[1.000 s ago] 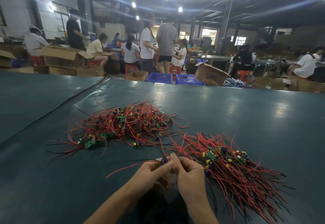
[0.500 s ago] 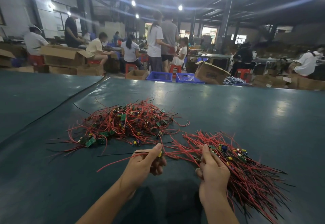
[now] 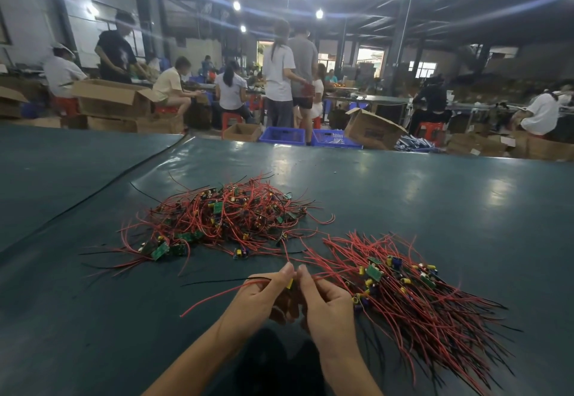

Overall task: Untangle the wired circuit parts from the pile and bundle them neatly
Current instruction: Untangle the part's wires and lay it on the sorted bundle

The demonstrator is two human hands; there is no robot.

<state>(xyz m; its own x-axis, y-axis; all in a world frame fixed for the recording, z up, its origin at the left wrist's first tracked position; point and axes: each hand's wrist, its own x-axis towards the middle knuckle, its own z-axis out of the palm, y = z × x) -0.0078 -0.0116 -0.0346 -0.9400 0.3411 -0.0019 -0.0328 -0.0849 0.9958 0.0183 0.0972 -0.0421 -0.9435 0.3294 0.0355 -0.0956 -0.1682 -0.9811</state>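
Note:
A tangled pile of red and black wired circuit parts (image 3: 217,218) lies on the green table ahead of me. To the right lies a combed-out bundle of the same parts (image 3: 410,299), wires fanning toward the lower right. My left hand (image 3: 261,296) pinches one circuit part with a yellow component; its red wire (image 3: 211,298) and black wire trail off to the left. My right hand (image 3: 323,305) is pressed close beside the left, fingertips pinching the same part and the wires at the bundle's near end.
The dark green table (image 3: 435,209) spreads wide, with a seam (image 3: 93,193) running diagonally at left. Beyond its far edge stand cardboard boxes (image 3: 369,128), blue crates (image 3: 282,136) and several people working at other benches.
My hands were apart half a second ago, the right over the bundle; they have come together again in front of me. The left hand still holds the wired part.

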